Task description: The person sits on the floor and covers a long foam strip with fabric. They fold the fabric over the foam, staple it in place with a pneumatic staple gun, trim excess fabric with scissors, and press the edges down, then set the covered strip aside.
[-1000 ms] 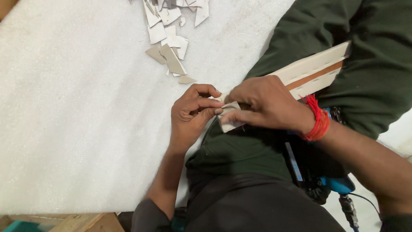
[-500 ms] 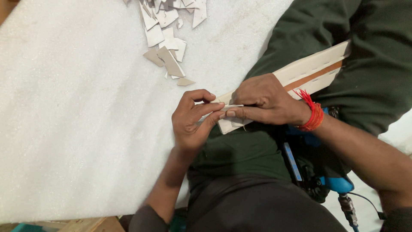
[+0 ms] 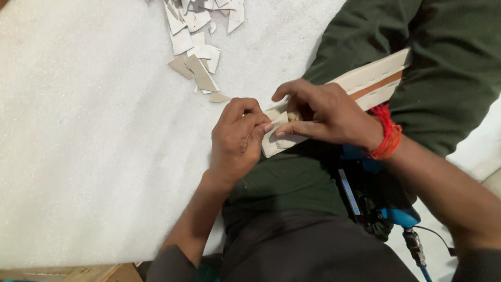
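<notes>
A white foam sheet [image 3: 88, 151] covers the table and fills the left and middle of the frame. On the right side, the person's legs in dark green trousers [image 3: 443, 68] take the upper right and the lower middle.

Across the lap lies a long pale strip [image 3: 373, 78] with a brown line along it; it runs from the upper right down to the middle of the frame, where both hands meet at its lower end.

The right hand [image 3: 326, 112], with a red thread band [image 3: 387, 133] on its wrist, comes from the lower right. Its fingers are together, pinched on the end of the strip, the thumb under and the other fingers over.

The left hand [image 3: 237, 138] comes from the lower middle. Its fingers are curled and pressed together on a small pale corner piece [image 3: 274, 130] at the end of the same strip, touching the right fingertips.

A blue tool [image 3: 402, 216] with a cable lies by the right forearm, in the lower right.

A pile of small pale cut scraps [image 3: 195, 36] lies on the sheet in the upper middle, well apart from the hands.
</notes>
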